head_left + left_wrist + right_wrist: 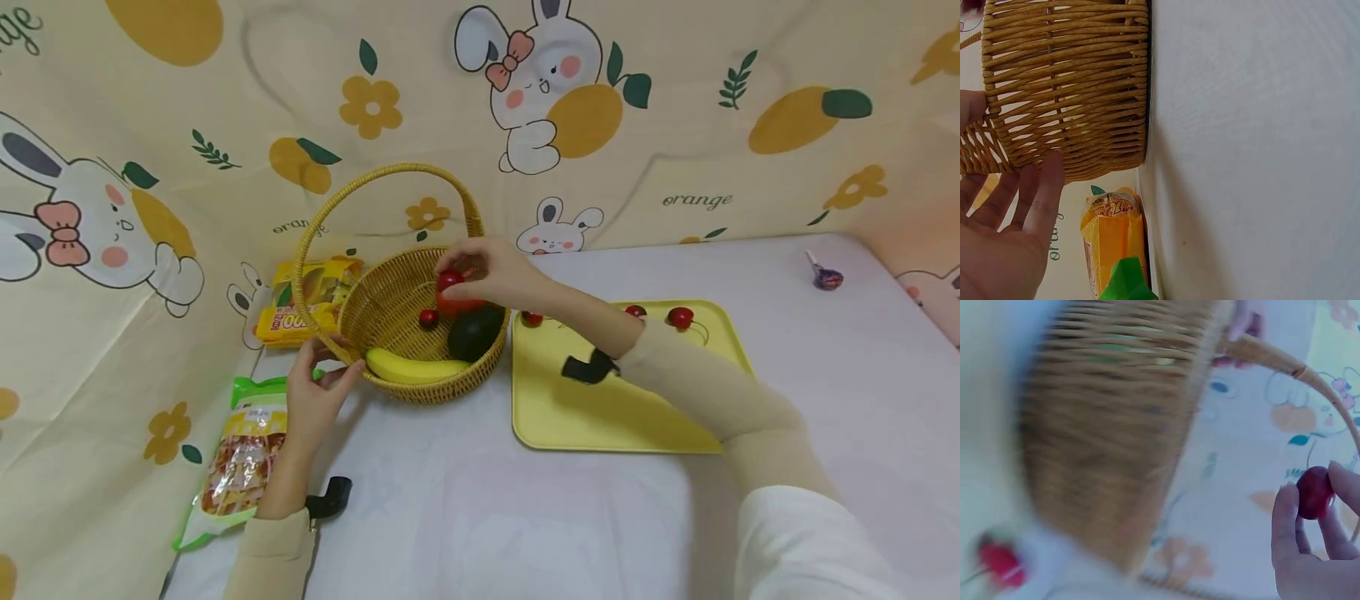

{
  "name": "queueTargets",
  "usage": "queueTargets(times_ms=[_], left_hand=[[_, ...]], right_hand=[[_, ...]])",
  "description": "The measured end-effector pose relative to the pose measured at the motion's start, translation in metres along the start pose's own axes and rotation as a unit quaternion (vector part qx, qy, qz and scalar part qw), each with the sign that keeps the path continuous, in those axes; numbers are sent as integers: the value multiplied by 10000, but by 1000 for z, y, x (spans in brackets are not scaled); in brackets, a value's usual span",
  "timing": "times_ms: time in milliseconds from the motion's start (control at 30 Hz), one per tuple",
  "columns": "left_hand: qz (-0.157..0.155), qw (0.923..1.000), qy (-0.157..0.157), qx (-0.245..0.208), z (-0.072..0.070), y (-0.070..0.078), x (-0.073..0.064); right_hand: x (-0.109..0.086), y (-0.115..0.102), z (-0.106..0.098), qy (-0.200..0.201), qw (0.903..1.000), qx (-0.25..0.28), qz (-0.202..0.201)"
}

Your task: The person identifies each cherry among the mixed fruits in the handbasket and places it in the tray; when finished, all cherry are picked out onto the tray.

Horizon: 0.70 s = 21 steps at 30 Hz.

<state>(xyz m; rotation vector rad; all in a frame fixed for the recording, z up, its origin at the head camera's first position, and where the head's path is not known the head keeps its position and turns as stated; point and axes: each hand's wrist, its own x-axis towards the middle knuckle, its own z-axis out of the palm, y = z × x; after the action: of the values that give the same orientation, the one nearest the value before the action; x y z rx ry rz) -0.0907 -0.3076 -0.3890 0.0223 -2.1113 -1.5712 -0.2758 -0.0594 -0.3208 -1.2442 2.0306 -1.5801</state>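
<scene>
A woven wicker basket (pixel 390 292) with a tall arched handle stands left of the middle. My left hand (pixel 318 396) grips its near left rim by the handle's foot; in the left wrist view the fingers (pixel 1044 194) lie against the weave. Above the basket's right side, my right hand (pixel 498 275) pinches a dark red cherry (pixel 449 279), which also shows in the right wrist view as a glossy cherry (pixel 1315 492). Inside lie a banana (pixel 412 369), a dark green avocado (pixel 476 332), another cherry (pixel 428 318) and a red round thing (pixel 457 305), partly hidden by the hand.
Right of the basket lies a yellow tray (pixel 600 421) with a few cherries (pixel 680 317), partly covered by the right arm. A wrapped lollipop (pixel 827 277) is at the far right. A yellow snack bag (pixel 288 325) and a green-edged snack bag (pixel 243 454) lie to the left.
</scene>
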Motion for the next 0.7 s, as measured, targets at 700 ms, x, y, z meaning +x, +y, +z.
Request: queueTargets(times_ms=[700], left_hand=[[-118,9999,62,19,1,-1,0]], right_hand=[[-101,80,-28,-704,9802,-1228,1385]])
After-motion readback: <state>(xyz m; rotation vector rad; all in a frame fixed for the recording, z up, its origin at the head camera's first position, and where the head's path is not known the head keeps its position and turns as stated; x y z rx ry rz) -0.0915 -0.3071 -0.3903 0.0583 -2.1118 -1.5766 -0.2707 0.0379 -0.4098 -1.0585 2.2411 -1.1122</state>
